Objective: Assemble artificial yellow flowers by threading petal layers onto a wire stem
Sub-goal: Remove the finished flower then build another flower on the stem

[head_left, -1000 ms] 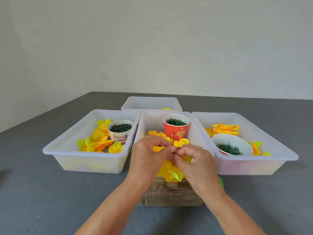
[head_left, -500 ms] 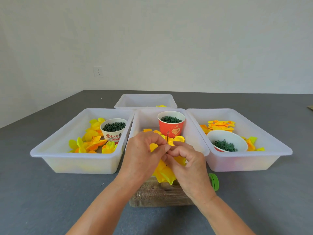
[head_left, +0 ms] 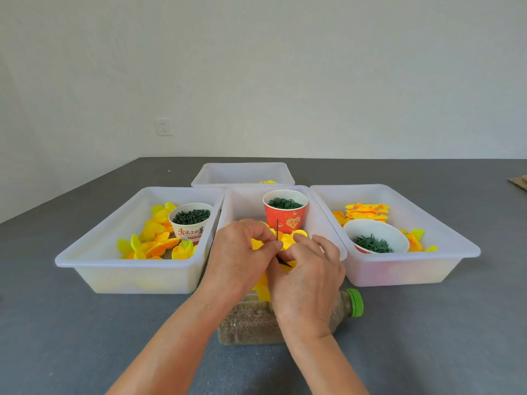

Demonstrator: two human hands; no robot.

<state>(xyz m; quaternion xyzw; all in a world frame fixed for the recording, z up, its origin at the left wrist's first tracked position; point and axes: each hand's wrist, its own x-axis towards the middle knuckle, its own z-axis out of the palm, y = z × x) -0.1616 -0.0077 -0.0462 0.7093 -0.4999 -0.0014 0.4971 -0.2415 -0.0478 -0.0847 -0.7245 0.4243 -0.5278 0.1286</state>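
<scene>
Right now both hands meet just in front of the middle tray. The left hand [head_left: 242,252] has its fingers curled, thumb and forefinger pinching the thin dark wire stem [head_left: 277,230], which stands upright with its tip showing against the red paper cup [head_left: 286,212]. The right hand [head_left: 308,276] is curled too, fingertips nipping the yellow fabric petal layers [head_left: 286,242] bunched round the wire; more yellow petal hangs below between the two palms. Whether the right fingers also touch the wire I cannot tell.

Four translucent white plastic trays sit on the grey desk [head_left: 71,323]: a left tray [head_left: 137,269], a middle tray [head_left: 245,201], a right tray [head_left: 413,269] and a far tray [head_left: 242,173] behind. Three cups of dark green bits: the red one in the middle tray, a white printed paper cup [head_left: 191,223] in the left tray, a white paper bowl-shaped cup [head_left: 376,238] tilted in the right tray. Loose yellow-orange petals [head_left: 154,238] lie in the left tray, flat orange petal pieces [head_left: 365,212] in the right. One clear plastic bottle with a green cap [head_left: 355,303] lies on its side under the wrists.
</scene>
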